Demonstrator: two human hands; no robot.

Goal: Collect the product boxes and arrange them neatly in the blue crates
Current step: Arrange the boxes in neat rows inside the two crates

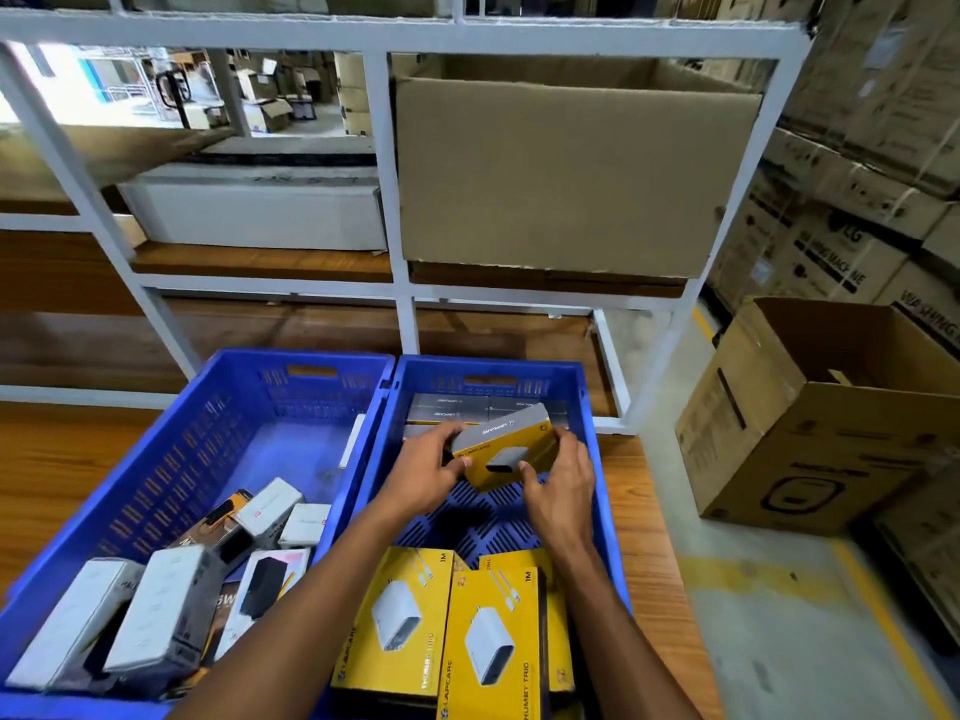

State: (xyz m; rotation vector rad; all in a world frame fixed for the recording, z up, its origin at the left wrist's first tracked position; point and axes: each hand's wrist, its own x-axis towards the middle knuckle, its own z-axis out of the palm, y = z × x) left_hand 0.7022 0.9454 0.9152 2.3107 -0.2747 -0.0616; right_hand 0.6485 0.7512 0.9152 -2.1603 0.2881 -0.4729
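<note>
At centre frame we see the right blue crate (pixel 587 459), the left blue crate (pixel 171 459) beside it. Both forearms reach up from the bottom edge; our left hand (pixel 423 472) and right hand (pixel 563 483) curl fingers around a yellow-and-grey box (pixel 506 446) marked LAPCARE, tilted above grey boxes (pixel 457 410). Lower down lie yellow boxes (pixel 395 623) reading "TRIO" and "1M".
</note>
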